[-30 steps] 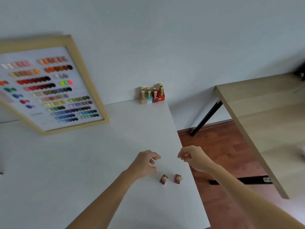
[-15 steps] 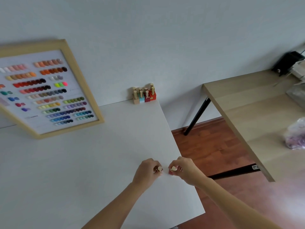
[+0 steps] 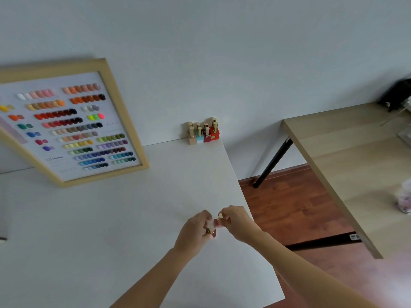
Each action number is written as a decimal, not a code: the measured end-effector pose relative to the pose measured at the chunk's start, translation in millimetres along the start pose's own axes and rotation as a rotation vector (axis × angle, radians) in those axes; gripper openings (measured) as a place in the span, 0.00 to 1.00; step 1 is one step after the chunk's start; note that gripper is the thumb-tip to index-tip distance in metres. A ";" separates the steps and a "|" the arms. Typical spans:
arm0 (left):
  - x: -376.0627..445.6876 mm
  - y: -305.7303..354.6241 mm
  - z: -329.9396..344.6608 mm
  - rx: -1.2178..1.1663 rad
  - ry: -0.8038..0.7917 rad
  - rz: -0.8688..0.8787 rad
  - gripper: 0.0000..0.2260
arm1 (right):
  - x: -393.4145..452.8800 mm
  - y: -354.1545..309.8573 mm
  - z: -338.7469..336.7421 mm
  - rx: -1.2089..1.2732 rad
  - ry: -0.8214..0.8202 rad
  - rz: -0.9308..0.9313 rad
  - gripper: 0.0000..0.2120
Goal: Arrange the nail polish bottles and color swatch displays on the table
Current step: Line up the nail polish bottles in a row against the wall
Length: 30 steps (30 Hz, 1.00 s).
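Starting at the left, we see the framed swatch display (image 3: 66,123) leaning on the wall at the back of the white table (image 3: 111,218), with a cluster of bottles (image 3: 203,134) to its right in the table's far corner. Nearer us by the table's right edge, our left hand (image 3: 195,230) pinches one red bottle (image 3: 211,231) and our right hand (image 3: 236,221) pinches another (image 3: 218,221) by its gold cap. We judge them small, rigid, breakable glass, best held low on the body.

On the framed swatch board (image 3: 66,121) I can just make out "128" printed at its lower left; the smaller print beside it and the sticker on the other table's black crossbar (image 3: 354,236) are too blurred for me.
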State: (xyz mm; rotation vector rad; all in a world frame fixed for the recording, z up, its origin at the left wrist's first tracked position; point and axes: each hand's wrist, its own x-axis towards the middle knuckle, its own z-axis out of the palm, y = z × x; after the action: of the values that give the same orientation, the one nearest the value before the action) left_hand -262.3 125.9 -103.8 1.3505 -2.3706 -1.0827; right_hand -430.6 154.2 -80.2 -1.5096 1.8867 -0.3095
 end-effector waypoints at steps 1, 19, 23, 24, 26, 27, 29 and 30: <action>-1.1 -1.6 2.2 0.009 -0.009 -0.024 0.17 | 1.8 -2.9 1.5 -0.017 -0.018 -0.005 0.09; 6.7 -25.1 25.9 -0.217 -0.013 -0.086 0.16 | 25.4 -2.9 -11.3 0.016 -0.156 -0.127 0.10; 23.4 -34.8 8.1 -0.202 0.072 -0.083 0.15 | 61.0 0.1 -29.6 0.052 0.045 -0.107 0.10; 31.2 -37.5 -0.5 -0.185 0.102 -0.083 0.15 | 74.1 0.6 -33.8 0.061 0.104 -0.102 0.10; 49.5 -43.7 -18.9 -0.166 0.161 -0.088 0.16 | 101.8 2.1 -39.1 0.062 0.195 -0.092 0.11; 59.9 -47.1 -28.2 -0.161 0.186 -0.093 0.16 | 115.8 2.7 -40.3 0.063 0.225 -0.087 0.11; 82.5 -54.0 -45.7 -0.160 0.234 -0.108 0.17 | 143.2 2.9 -40.1 0.073 0.258 -0.080 0.13; 94.6 -57.5 -53.6 -0.159 0.260 -0.110 0.18 | 155.9 2.6 -38.7 0.076 0.259 -0.075 0.14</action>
State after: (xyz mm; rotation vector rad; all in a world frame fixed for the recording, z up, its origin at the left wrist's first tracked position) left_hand -250.5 4.7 -121.2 1.4784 -2.0042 -1.0280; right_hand -470.6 1.6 -110.0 -1.5510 1.9932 -0.6304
